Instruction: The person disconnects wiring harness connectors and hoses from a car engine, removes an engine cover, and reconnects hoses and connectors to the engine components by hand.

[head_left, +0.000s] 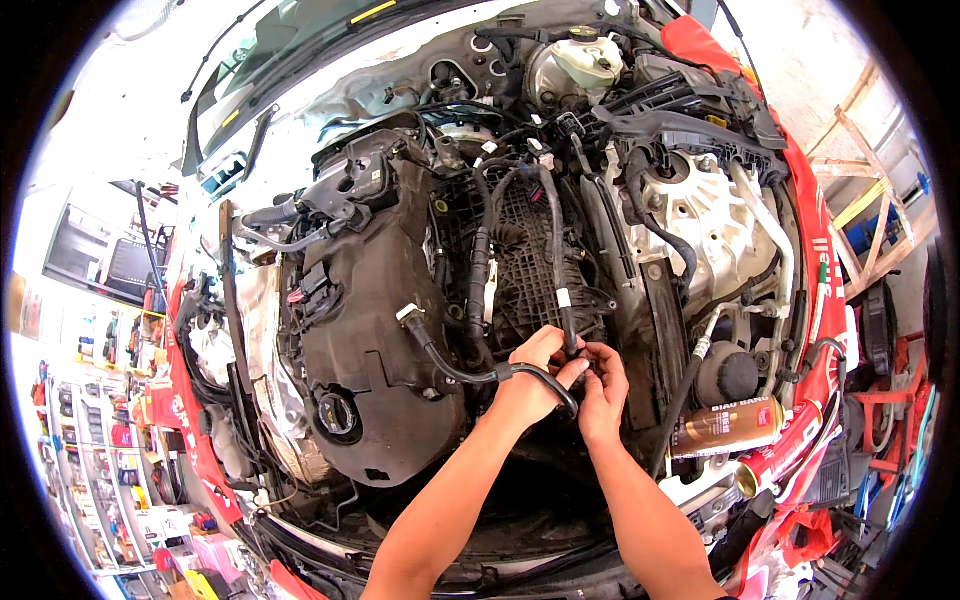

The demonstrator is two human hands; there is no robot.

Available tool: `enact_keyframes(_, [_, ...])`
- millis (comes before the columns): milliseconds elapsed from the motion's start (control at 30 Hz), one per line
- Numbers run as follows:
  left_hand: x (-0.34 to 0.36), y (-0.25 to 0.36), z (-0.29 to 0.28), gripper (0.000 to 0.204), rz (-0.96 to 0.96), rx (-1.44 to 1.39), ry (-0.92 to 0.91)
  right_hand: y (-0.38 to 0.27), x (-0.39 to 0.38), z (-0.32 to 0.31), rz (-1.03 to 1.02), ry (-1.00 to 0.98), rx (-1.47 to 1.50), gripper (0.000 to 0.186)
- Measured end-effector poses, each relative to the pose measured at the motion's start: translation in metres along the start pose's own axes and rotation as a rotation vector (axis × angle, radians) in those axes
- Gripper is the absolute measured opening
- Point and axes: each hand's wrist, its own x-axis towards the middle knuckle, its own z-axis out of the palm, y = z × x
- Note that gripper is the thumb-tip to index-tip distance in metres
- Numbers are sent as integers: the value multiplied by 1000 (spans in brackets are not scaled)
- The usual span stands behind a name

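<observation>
My left hand [540,374] and my right hand [604,394] meet at the front of an open car engine bay. Both are closed, pinching the lower end of a black wiring harness [556,225] just below its white tape band. Fingers hide the exact piece between them. A side branch of the harness [450,373], with a white-tipped connector [408,314], lies across the back of my left hand and curls down between the wrists. Behind the hands is the ribbed black intake manifold [525,265]. To their left sits the black engine cover [370,300] with its round oil cap [338,413].
A brown spray can [728,428] and a red can [780,450] lie at the front right edge. Red fender covers [815,260] drape both sides. A fluid reservoir [590,62] stands at the back. Shelves with goods [95,450] are at left, a wooden frame [880,200] at right.
</observation>
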Motion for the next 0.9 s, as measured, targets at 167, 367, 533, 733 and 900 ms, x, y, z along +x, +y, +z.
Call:
enact_keyframes(167, [1,-1,2,15,47,36,133,0,3,2,43,-12,85,41])
enact_keyframes(367, [-7,-17,4,15,150,197,287,1,3,4,104,-111,64,49])
enact_keyframes(533, [-7,-4,1,23,4,224,260,-2,6,6,72,-82,20,53])
enact_keyframes(733, [3,-12,-1,23,178,360,229,-5,9,6,134,32,45,45])
enact_keyframes(900, [6,-25,8,19,167,275,325,-11,4,0,420,214,108,30])
